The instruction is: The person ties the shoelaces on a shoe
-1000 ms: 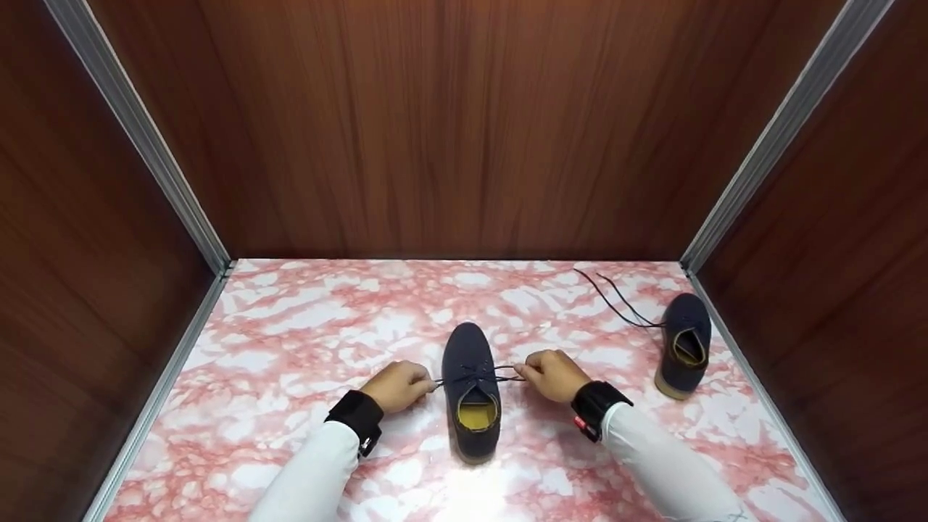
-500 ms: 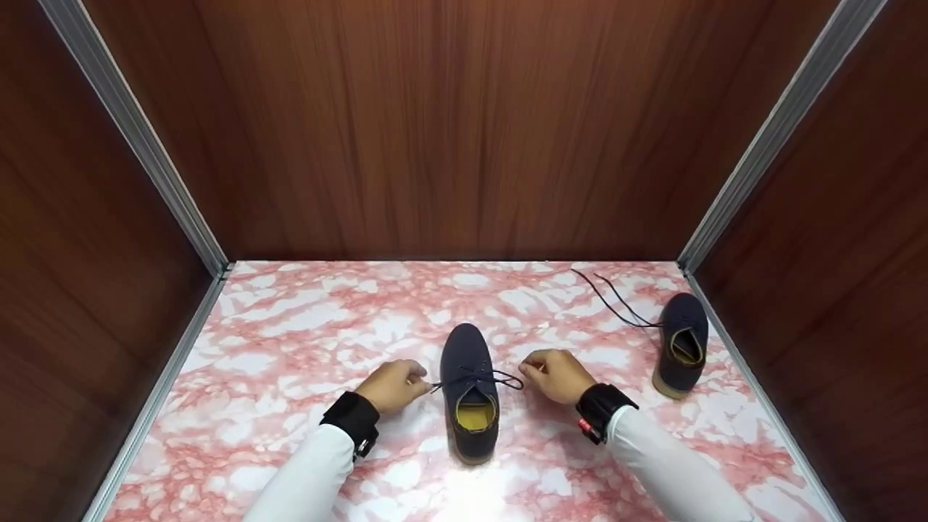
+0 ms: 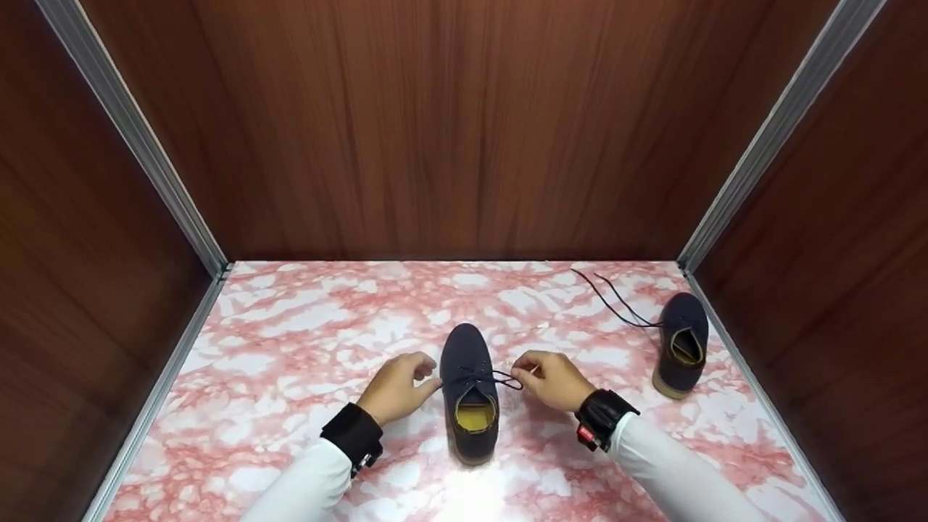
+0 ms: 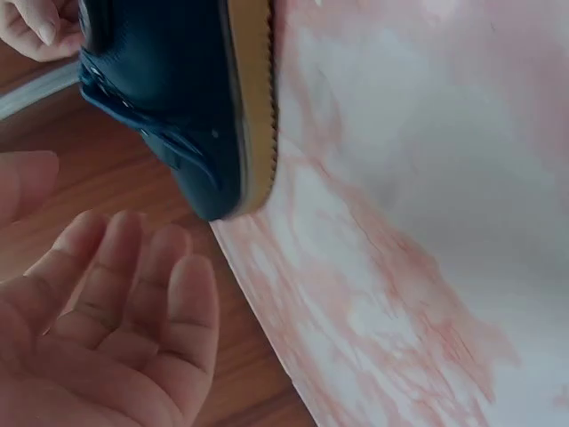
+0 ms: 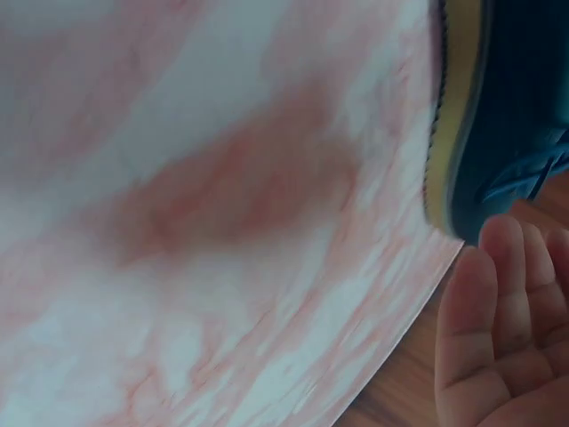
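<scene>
A dark navy lace-up shoe (image 3: 464, 351) with a yellow insole stands upright in the middle, its toe pointing away from me. The dark shoelace (image 3: 505, 378) crosses its front and ends in loops on the right side. My left hand (image 3: 399, 384) is beside the shoe's left side, thumb and fingers apart; in the left wrist view its loosely bent fingers (image 4: 124, 276) hold nothing. At the loops on the other side is my right hand (image 3: 554, 378), its fingertips at or touching the lace; in the right wrist view its fingers (image 5: 507, 294) are nearly straight and the thumb is hidden.
A second navy shoe (image 3: 680, 348) stands at the right by the wall, its loose shoelace (image 3: 616, 304) trailing to the back left. Brown wood-grain panels (image 3: 464, 130) with metal corner posts enclose the red-and-white marbled table (image 3: 304, 312) at the back and sides.
The loops on the right were pulled taut by the right hand, then let go; that hand has come back to them. The left hand has released the lace and spread its thumb and fingers.
</scene>
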Action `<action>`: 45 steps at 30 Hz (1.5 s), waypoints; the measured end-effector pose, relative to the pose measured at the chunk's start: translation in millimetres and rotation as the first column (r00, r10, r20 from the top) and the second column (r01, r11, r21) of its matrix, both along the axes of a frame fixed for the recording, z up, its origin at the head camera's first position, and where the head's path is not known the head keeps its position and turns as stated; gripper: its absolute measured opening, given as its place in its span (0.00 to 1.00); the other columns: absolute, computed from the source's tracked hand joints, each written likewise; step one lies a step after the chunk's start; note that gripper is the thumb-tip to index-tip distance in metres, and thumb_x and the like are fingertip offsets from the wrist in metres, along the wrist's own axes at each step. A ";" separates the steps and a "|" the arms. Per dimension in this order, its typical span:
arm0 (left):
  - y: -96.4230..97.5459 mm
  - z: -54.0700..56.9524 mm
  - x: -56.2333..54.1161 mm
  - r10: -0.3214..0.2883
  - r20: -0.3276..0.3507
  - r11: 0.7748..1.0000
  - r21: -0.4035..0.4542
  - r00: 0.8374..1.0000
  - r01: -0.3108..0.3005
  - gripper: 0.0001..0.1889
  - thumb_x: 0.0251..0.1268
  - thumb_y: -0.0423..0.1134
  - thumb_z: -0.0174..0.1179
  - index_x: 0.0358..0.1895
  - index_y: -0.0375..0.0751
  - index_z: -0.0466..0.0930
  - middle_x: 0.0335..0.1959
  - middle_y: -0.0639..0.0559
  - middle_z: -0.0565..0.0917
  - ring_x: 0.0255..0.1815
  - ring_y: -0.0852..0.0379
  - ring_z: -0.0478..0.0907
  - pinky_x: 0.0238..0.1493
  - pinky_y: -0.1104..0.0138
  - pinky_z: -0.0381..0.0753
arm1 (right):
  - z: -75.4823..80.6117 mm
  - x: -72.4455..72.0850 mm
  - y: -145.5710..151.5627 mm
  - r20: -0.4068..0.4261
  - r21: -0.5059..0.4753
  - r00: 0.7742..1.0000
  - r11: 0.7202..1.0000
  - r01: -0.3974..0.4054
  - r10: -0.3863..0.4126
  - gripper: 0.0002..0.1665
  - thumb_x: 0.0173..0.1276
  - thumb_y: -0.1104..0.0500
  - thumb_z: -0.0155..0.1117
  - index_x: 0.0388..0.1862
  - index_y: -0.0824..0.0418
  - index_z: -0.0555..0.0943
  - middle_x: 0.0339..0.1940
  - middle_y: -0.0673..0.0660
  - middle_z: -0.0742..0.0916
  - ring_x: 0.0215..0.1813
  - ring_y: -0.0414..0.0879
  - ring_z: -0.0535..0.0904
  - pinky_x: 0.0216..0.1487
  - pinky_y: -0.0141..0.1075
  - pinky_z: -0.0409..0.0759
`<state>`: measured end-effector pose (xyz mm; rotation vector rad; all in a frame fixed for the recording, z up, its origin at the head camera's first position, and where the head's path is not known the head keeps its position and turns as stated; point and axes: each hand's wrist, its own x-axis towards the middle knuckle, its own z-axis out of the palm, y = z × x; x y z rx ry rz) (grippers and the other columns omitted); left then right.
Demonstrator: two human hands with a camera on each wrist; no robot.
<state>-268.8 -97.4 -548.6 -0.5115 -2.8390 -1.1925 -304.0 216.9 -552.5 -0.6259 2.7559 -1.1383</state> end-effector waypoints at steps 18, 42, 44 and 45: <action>19.3 -14.7 29.1 -0.102 0.340 0.992 0.106 0.935 0.070 0.34 0.74 0.52 0.62 0.71 0.29 0.73 0.54 0.41 0.89 0.58 0.44 0.86 0.63 0.49 0.83 | -11.9 23.2 -15.8 0.262 -0.031 0.956 0.991 -0.131 0.134 0.25 0.80 0.46 0.60 0.58 0.66 0.85 0.46 0.61 0.92 0.41 0.56 0.91 0.46 0.41 0.87; 28.1 -21.4 34.5 -0.044 0.227 0.996 0.087 0.973 0.024 0.34 0.68 0.53 0.66 0.65 0.28 0.77 0.43 0.42 0.90 0.40 0.52 0.88 0.47 0.56 0.87 | -15.2 34.1 -39.7 0.388 -0.197 0.907 0.976 -0.092 0.164 0.29 0.76 0.52 0.66 0.65 0.72 0.77 0.48 0.64 0.91 0.43 0.59 0.90 0.44 0.52 0.90; 27.6 -21.0 33.2 -0.017 0.217 0.997 0.074 0.976 0.001 0.37 0.67 0.54 0.66 0.67 0.26 0.75 0.49 0.39 0.90 0.49 0.50 0.87 0.56 0.53 0.86 | -14.8 32.3 -42.6 0.376 -0.187 0.914 0.979 -0.087 0.153 0.28 0.76 0.52 0.65 0.64 0.72 0.78 0.47 0.63 0.91 0.42 0.55 0.90 0.44 0.52 0.90; 27.1 -20.5 32.5 -0.004 0.215 0.998 0.068 0.977 -0.011 0.38 0.67 0.55 0.66 0.68 0.24 0.74 0.52 0.37 0.89 0.53 0.49 0.86 0.60 0.52 0.84 | -14.4 31.3 -44.0 0.378 -0.190 0.914 0.978 -0.081 0.149 0.28 0.76 0.52 0.65 0.64 0.72 0.78 0.47 0.63 0.91 0.42 0.55 0.90 0.44 0.53 0.90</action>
